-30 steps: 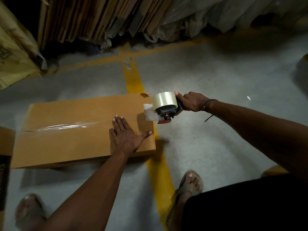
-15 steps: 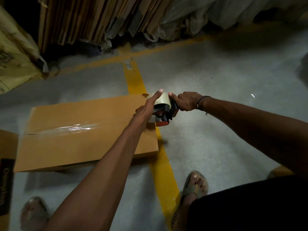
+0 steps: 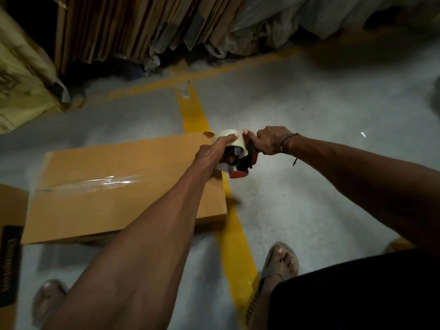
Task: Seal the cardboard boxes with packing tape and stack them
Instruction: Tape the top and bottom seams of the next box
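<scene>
A flat brown cardboard box [image 3: 114, 186] lies on the floor at the left, with a shiny strip of clear tape [image 3: 112, 182] along its top seam. Over its right end is a red and black tape dispenser [image 3: 240, 160] with a roll of clear tape [image 3: 228, 136]. My right hand [image 3: 271, 140] grips the dispenser's handle. My left hand [image 3: 214, 151] has its fingers laid over the top of the roll and hides part of it.
Part of a second cardboard box [image 3: 12, 234] with a dark printed label shows at the left edge. Flattened cardboard sheets [image 3: 133, 27] and plastic wrap lean at the back. A yellow floor line [image 3: 233, 239] runs between my sandalled feet [image 3: 281, 265].
My left hand rose off the box top and went to the tape roll, where its fingers now curl over the top. The dispenser stays over the box's right end.
</scene>
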`<action>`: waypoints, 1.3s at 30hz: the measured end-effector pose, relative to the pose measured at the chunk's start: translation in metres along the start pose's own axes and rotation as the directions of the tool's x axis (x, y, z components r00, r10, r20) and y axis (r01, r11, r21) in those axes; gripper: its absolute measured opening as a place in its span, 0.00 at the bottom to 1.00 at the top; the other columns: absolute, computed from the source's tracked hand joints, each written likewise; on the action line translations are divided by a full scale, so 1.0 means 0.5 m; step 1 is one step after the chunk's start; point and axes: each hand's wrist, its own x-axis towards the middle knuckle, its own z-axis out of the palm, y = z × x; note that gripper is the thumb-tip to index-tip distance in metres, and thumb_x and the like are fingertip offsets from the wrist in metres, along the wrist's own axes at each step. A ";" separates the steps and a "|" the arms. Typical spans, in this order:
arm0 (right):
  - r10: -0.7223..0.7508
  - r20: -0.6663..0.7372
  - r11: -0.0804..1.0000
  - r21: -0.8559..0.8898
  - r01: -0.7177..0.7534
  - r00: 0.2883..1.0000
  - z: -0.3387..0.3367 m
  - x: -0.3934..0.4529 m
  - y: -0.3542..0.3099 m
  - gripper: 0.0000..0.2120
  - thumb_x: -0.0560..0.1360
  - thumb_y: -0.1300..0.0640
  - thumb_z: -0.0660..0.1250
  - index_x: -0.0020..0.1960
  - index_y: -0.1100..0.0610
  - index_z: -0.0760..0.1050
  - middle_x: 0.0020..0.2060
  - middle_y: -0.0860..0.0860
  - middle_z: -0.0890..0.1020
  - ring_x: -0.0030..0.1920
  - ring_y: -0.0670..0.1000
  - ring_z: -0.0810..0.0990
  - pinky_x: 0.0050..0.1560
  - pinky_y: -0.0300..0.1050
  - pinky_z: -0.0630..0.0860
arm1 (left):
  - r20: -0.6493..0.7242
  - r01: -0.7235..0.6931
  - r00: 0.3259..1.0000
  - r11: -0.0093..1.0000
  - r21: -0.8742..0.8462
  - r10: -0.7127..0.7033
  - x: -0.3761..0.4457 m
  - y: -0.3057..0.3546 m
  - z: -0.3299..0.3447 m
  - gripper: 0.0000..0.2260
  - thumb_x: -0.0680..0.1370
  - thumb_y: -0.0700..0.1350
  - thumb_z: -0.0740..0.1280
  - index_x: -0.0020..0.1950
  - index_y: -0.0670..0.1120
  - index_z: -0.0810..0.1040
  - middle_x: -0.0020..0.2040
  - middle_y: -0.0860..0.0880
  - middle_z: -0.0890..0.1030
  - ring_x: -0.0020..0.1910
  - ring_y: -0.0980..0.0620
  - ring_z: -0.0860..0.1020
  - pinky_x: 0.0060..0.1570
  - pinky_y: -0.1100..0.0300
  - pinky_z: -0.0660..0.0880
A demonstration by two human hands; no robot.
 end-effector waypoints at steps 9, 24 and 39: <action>0.151 -0.145 0.983 -0.085 -0.164 0.978 0.020 -0.024 0.065 0.35 0.83 0.35 0.39 0.35 0.55 0.71 0.35 0.54 0.78 0.39 0.55 0.77 0.45 0.49 0.75 | 0.004 -0.016 1.000 0.935 0.353 0.016 -0.015 -0.029 0.014 0.72 0.49 0.89 0.59 0.83 0.48 0.57 0.81 0.42 0.60 0.77 0.36 0.63 0.73 0.37 0.64; 0.682 0.152 0.513 0.597 -0.617 0.715 0.335 0.010 -0.022 0.25 0.79 0.50 0.64 0.72 0.61 0.68 0.66 0.61 0.71 0.69 0.66 0.70 0.66 0.60 0.70 | 0.091 -0.480 0.613 0.278 0.832 0.785 -0.008 -0.278 -0.057 0.30 0.83 0.58 0.61 0.82 0.48 0.60 0.84 0.48 0.58 0.82 0.46 0.57 0.75 0.41 0.58; 0.728 0.169 0.383 0.703 -0.599 0.664 0.476 -0.036 -0.109 0.19 0.83 0.54 0.63 0.68 0.65 0.66 0.66 0.63 0.71 0.68 0.65 0.71 0.63 0.60 0.72 | 0.136 -0.415 0.639 0.189 0.890 0.757 0.010 -0.311 -0.055 0.34 0.85 0.65 0.43 0.85 0.46 0.52 0.86 0.48 0.48 0.84 0.49 0.47 0.81 0.43 0.47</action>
